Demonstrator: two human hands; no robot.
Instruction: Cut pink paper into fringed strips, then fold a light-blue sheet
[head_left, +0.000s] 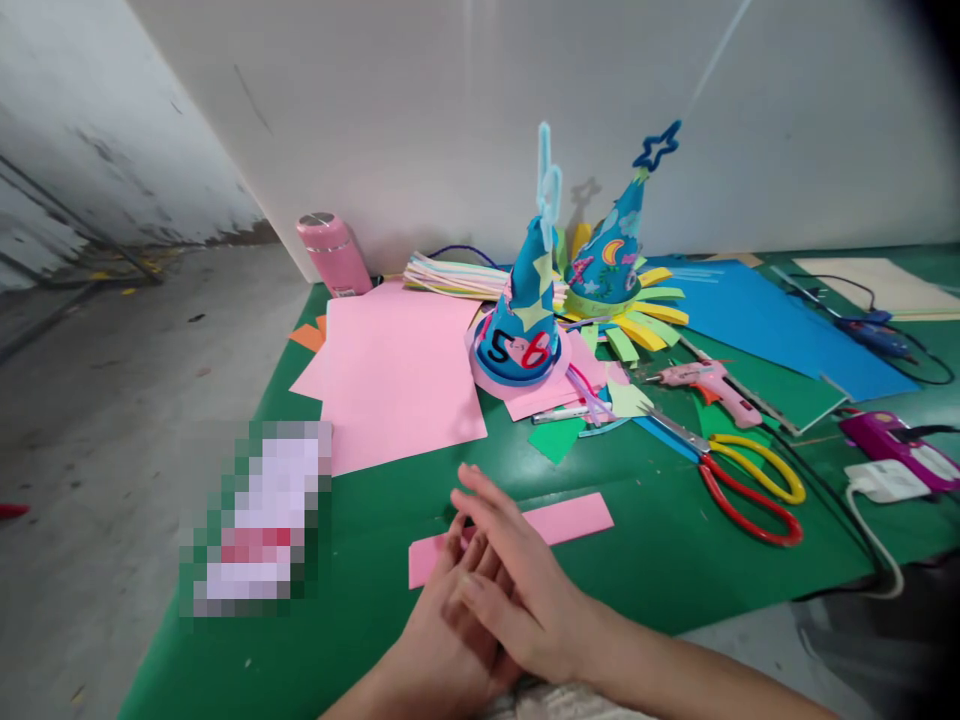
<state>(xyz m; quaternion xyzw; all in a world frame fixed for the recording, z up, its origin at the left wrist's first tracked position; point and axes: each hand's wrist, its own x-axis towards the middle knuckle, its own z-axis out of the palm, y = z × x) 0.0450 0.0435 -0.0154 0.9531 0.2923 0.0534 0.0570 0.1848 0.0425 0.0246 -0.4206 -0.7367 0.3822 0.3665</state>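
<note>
Your right hand overlaps your left hand; whether their grip holds anything cannot be told. Just beyond, partly hidden, a pink strip lies on the green worktop, probably light, bendable, easily creased, best taken by its exposed right end.

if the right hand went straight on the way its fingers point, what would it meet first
Probably the near edge of the large pink sheet, just beyond the fingertips of the right hand; how high the hand is above the table is unclear, so it might pass over.
</note>
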